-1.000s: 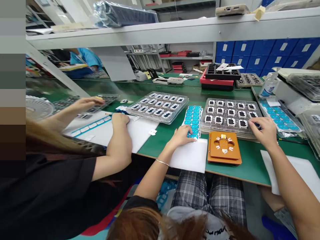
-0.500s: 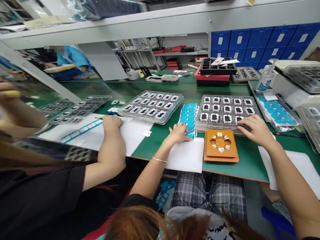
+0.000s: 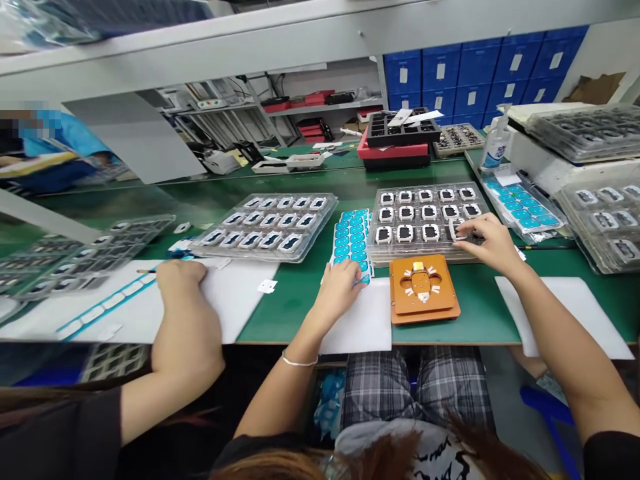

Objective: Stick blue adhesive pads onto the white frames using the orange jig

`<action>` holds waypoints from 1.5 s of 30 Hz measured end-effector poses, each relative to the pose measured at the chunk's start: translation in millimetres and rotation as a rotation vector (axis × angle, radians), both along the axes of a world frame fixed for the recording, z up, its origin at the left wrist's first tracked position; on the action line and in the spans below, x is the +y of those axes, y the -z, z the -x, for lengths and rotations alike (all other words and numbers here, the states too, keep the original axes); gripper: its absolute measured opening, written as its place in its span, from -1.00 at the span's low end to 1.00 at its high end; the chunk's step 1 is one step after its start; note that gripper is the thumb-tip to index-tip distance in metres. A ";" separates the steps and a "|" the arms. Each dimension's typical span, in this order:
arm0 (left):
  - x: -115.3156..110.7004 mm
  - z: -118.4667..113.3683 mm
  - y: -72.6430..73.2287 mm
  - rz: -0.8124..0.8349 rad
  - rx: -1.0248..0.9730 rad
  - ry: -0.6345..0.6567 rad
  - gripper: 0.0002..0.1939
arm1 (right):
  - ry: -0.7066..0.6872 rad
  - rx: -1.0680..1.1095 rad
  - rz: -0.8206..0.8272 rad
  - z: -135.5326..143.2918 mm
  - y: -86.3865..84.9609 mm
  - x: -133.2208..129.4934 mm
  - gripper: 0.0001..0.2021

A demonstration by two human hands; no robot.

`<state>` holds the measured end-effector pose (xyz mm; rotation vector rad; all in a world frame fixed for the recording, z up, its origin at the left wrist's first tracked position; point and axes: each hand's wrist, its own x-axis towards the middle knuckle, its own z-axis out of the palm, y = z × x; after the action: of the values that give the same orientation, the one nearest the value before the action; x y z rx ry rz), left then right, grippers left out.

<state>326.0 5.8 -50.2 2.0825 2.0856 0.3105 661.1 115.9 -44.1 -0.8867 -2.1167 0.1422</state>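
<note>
My left hand (image 3: 339,285) rests with its fingertips on the near end of a sheet of blue stickers (image 3: 353,239), partly over a white pad (image 3: 361,325). My right hand (image 3: 487,243) reaches into the clear tray of small black-and-white parts (image 3: 425,217) and pinches one part (image 3: 457,229) at the tray's front right corner. An orange fixture (image 3: 424,297) with a small part seated in it lies on the green bench between my hands.
A co-worker's hand (image 3: 179,275) on the left holds a thin tool over white paper (image 3: 150,310), beside another parts tray (image 3: 267,225). More trays (image 3: 600,223) stack at the right with a sanitizer bottle (image 3: 495,143); a red-and-black tray stack (image 3: 400,143) stands behind.
The view has swung to the right and down. My right hand moved left along the tray's front row and closed on one part. My left hand stayed on the blue sticker sheet.
</note>
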 end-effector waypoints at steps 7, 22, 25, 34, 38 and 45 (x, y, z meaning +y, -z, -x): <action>-21.5 -25.1 -26.8 -0.388 -0.255 0.221 -0.88 | 0.030 0.340 -0.052 -10.6 -12.1 -0.9 -0.76; 20.1 -57.9 -4.6 -0.460 -0.202 0.767 -0.74 | 0.274 -0.261 -0.123 -25.4 -8.0 -0.9 -0.66; 16.5 -57.1 -4.2 -0.460 -0.219 0.780 -0.72 | 0.248 -0.280 -0.099 -26.2 -12.4 -4.8 -0.71; 10.3 -56.1 -8.6 -0.448 -0.198 0.812 -0.70 | 0.249 0.058 -0.114 -20.6 -26.9 -11.0 -0.76; 12.1 -54.4 -8.8 -0.523 -0.144 0.855 -0.71 | 0.039 0.258 0.139 3.8 -34.4 -40.2 -0.82; 12.5 -54.6 -8.8 -0.580 -0.154 0.890 -0.75 | -0.240 -0.042 0.356 32.8 -22.2 -66.6 -0.83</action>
<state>380.6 18.2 -41.4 2.9158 0.8609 0.9455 628.3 49.3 -21.9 -0.8361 -2.2716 0.6459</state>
